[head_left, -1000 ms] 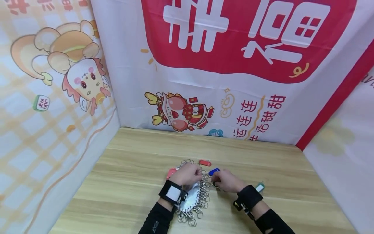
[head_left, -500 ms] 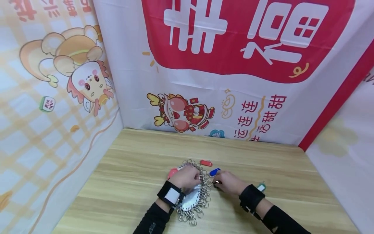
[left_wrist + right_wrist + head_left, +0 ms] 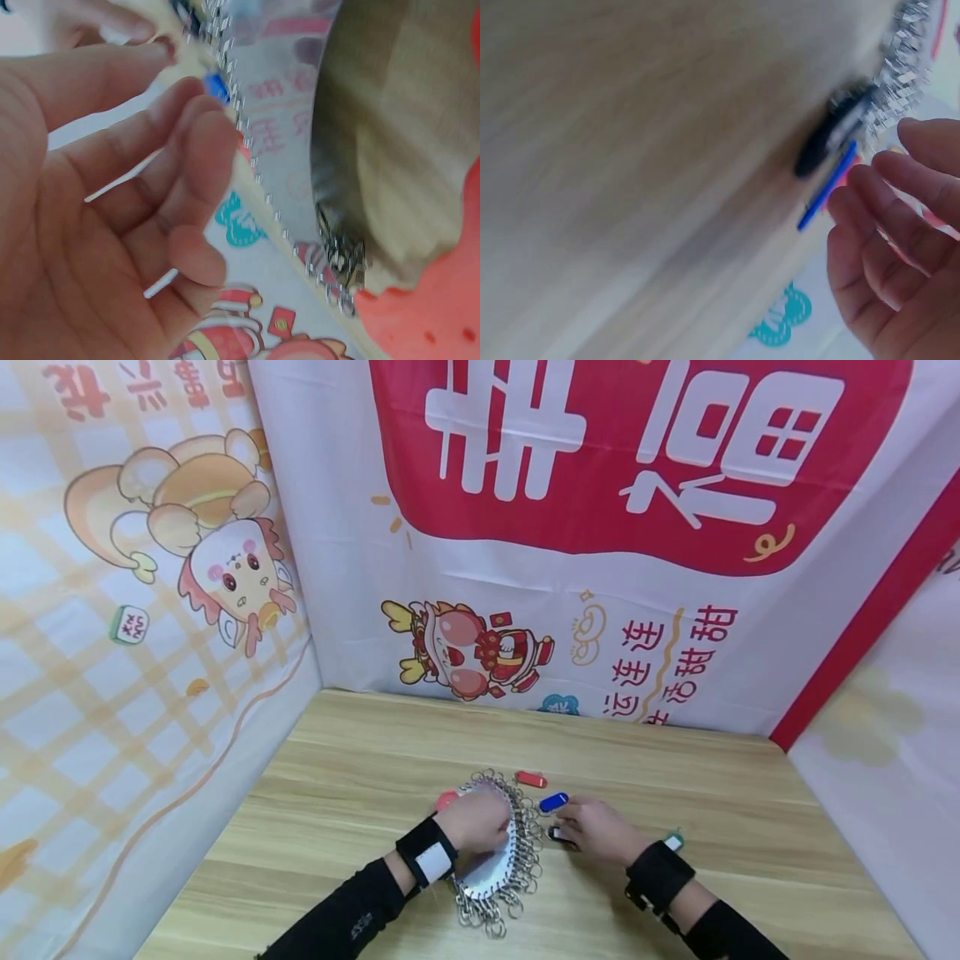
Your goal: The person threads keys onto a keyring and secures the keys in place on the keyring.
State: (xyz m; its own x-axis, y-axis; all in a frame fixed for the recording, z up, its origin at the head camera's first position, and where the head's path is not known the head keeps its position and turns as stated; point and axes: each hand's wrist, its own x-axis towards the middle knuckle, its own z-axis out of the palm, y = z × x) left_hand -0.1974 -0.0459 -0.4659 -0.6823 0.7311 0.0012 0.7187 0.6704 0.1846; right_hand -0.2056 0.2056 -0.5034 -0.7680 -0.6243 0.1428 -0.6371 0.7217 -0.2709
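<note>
A shiny oval plate (image 3: 489, 875) lies on the table, its edge hung with several small metal key rings (image 3: 528, 860). Over the plate is my left hand (image 3: 476, 822), fingers loosely bent and holding nothing, as the left wrist view shows. A black key tag (image 3: 561, 836) with a pale label rests just right of the rings. Beside that tag hovers my right hand (image 3: 603, 833), its fingers relaxed and nothing in their grasp. Near its fingertips lies a blue key tag (image 3: 553, 802). Part of the plate is hidden under the left hand.
Behind the blue tag lies a red key tag (image 3: 531, 779). A green tag (image 3: 673, 841) is partly covered by the right wrist strap. At the plate's left edge sits a pinkish-red piece (image 3: 446, 799). Printed cloth walls (image 3: 480, 560) border the wooden table (image 3: 390, 735).
My left hand has drawn back from the rings, leftward over the plate. My right hand has shifted right, off the black key tag, which now shows more fully on the table.
</note>
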